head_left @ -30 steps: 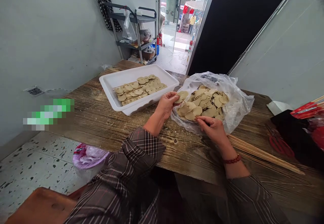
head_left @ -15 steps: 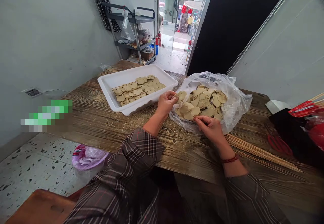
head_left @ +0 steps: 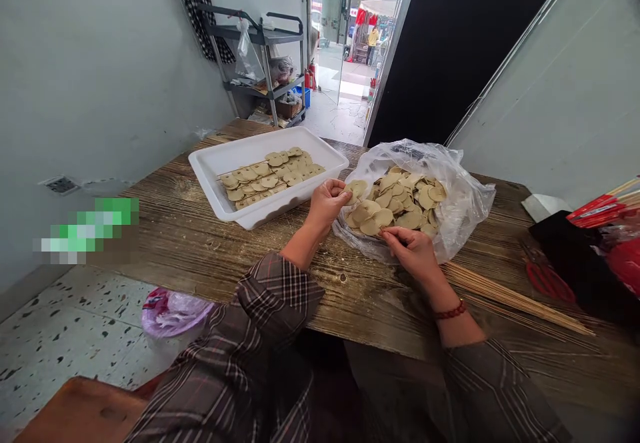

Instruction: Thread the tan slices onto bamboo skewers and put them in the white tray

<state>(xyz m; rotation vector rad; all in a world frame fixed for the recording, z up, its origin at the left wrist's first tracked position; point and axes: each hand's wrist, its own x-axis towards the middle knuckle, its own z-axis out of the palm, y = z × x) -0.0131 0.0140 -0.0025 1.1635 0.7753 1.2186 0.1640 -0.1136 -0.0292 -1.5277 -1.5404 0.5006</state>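
Note:
My left hand (head_left: 329, 201) pinches a thin round tan slice (head_left: 355, 191) by its edge, at the near left side of a clear plastic bag (head_left: 470, 193). My right hand (head_left: 411, 249) is closed on the near end of a thin skewer, most of it hidden by slices (head_left: 373, 218) threaded on it. Loose slices (head_left: 410, 196) of the same kind fill the opened bag. Left of it, a white tray (head_left: 220, 209) holds rows of skewered slices (head_left: 270, 176), overlapping one another.
Bare bamboo skewers (head_left: 520, 296) lie on the wooden table (head_left: 200, 256) at right. Beyond them are red-handled scissors (head_left: 547, 281) and a black box (head_left: 575, 263) with red-wrapped sticks. A purple-lined bin (head_left: 175, 313) stands on the floor, and a grey cart (head_left: 267, 43) by the door.
The whole view has shifted slightly. Both hands keep nearly the same place and the same hold, the slice still in the left and the skewer in the right.

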